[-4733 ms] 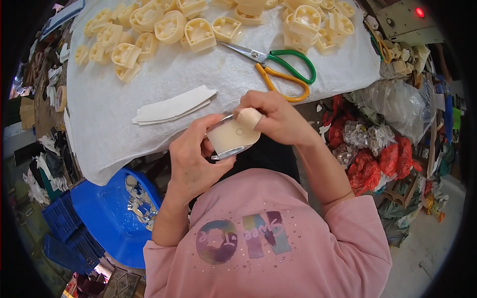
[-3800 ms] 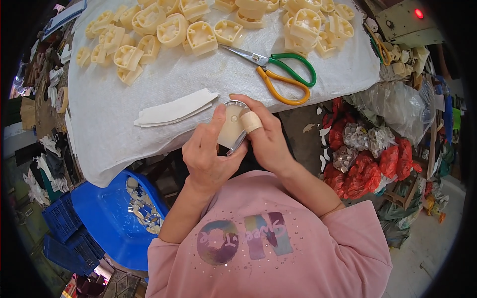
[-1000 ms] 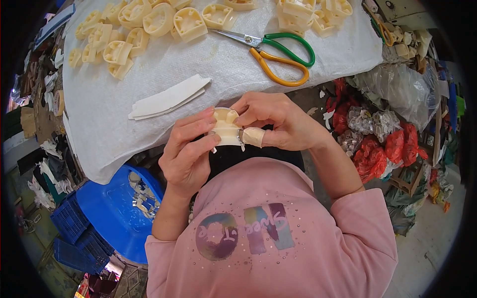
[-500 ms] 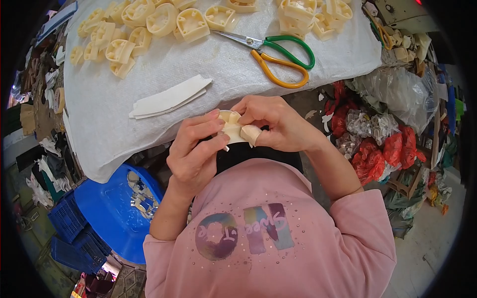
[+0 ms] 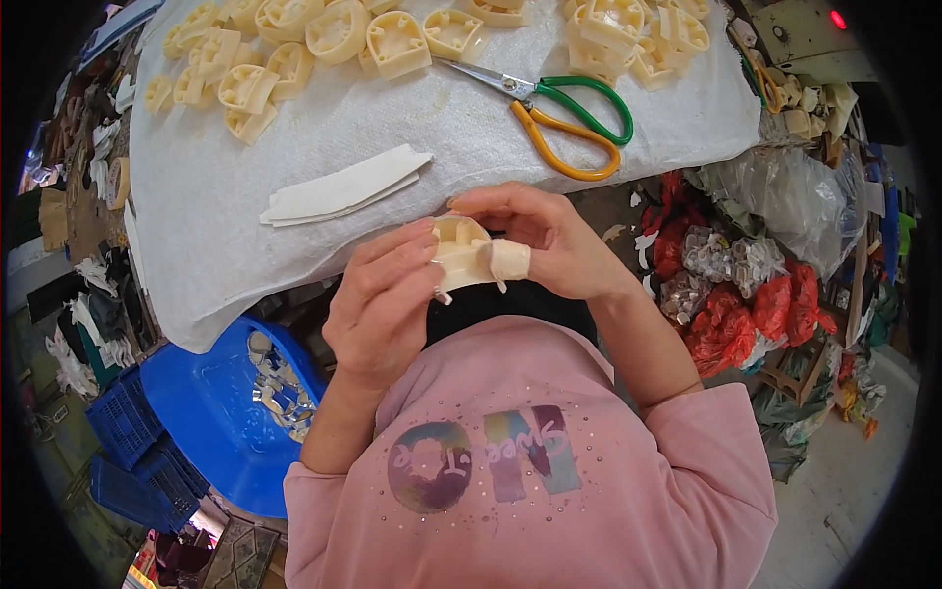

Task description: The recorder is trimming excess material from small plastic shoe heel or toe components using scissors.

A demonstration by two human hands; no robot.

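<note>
Far left, down low, a blue plastic bin (image 5: 211, 412) sits beside the table with small pale and metallic bits lying in it. Above it, the white woven cloth (image 5: 294, 128) covers the table top, and a scatter of cream moulded parts (image 5: 294, 49) lies along its far edge, well apart from the hands. Nearer, a small stack of curved white strips (image 5: 343, 187) rests on the cloth, just beyond the fingertips.

Now the hands. The left hand (image 5: 378, 314) cups the cream plastic piece (image 5: 461, 257) from below and the side, fingers curled snugly against it, seemingly to steady it. The piece sits between both hands, held up in front of the chest, off the table. It is pale cream, blocky, with a hollow recess facing up and raised walls around it; a thin whitish sliver hangs off its lower edge.

The right hand (image 5: 549, 240) comes over from the other side, fingers closed on the piece's far edge, the thumb wrapped in tan tape, likely as protection.

Further right, scissors (image 5: 554, 113) with one green and one orange handle lie shut on the cloth. Beyond the table edge, red and clear bags (image 5: 756, 285) pile up.
</note>
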